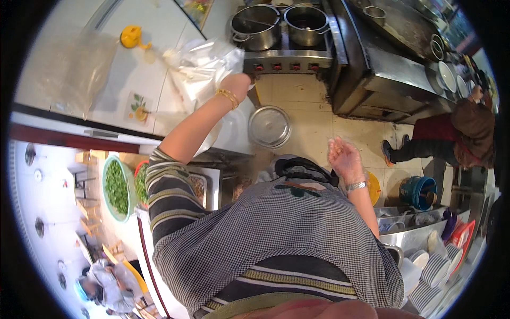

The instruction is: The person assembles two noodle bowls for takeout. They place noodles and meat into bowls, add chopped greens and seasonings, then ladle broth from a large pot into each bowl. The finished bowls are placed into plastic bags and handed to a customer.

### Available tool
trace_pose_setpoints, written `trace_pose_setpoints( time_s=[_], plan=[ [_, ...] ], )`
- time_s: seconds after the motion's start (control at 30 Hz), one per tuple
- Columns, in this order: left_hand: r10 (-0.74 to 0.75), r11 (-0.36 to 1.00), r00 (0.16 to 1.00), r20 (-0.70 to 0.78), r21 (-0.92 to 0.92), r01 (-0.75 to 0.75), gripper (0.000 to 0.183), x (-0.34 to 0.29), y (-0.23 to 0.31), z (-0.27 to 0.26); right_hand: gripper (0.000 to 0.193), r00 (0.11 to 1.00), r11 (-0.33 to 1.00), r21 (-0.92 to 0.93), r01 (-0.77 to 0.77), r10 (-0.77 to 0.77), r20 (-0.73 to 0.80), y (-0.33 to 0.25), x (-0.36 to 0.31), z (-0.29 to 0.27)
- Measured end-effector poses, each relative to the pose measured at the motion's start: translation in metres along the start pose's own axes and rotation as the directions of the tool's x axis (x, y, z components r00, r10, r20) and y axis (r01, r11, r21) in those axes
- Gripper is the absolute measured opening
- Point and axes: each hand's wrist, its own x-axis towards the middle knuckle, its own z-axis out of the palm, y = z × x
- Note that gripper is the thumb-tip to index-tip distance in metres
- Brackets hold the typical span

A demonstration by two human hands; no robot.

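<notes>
Right hand [344,154] at 2 o'clock, fingers spread wide, holding nothing, clear glove on it. Left hand [237,84] at 12 o'clock, closed on a crumpled clear plastic bag [199,66]; contents unreadable. Green round bowl [118,187] at 9 o'clock holds chopped greens. Round steel pot lid [269,126] on the tiled floor, open floor around it. Two steel stockpots [280,24] farthest on the stove, insides dark.

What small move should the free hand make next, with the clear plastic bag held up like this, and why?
Probably the right hand should reach across to the clear plastic bag. The left hand alone grips it, raised, and the bag hangs crumpled and loose, while the right hand is open, empty and apart from it.
</notes>
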Motion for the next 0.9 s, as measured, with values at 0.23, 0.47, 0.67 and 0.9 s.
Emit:
trace_pose_setpoints(
  time_s=[0.23, 0.47, 0.67, 0.9],
  plan=[
    [-0.096, 0.892, 0.995, -0.025, -0.445, 0.075, 0.021, -0.001, -0.023, -0.026, 0.025, 1.0, 0.999, -0.031, -0.015, 0.015, -0.022, 0.002, 0.001, 0.004],
    [-0.212, 0.73, 0.977, -0.028, -0.669, 0.139, 0.016, -0.012, -0.01, -0.026, 0.023, 0.999, 0.996, -0.086, -0.035, 0.035, -0.009, 0.019, 0.009, 0.02],
    [-0.227, 0.819, 0.969, -0.095, -0.557, 0.138, 0.015, -0.026, -0.004, -0.03, 0.024, 0.996, 0.997, -0.065, -0.044, 0.049, 0.078, 0.023, 0.009, 0.007],
    [-0.24, 0.841, 0.944, -0.225, -0.535, 0.087, 0.042, -0.027, -0.001, -0.024, 0.026, 0.988, 0.996, -0.031, -0.083, 0.086, 0.126, 0.023, 0.019, -0.006]
  ],
)
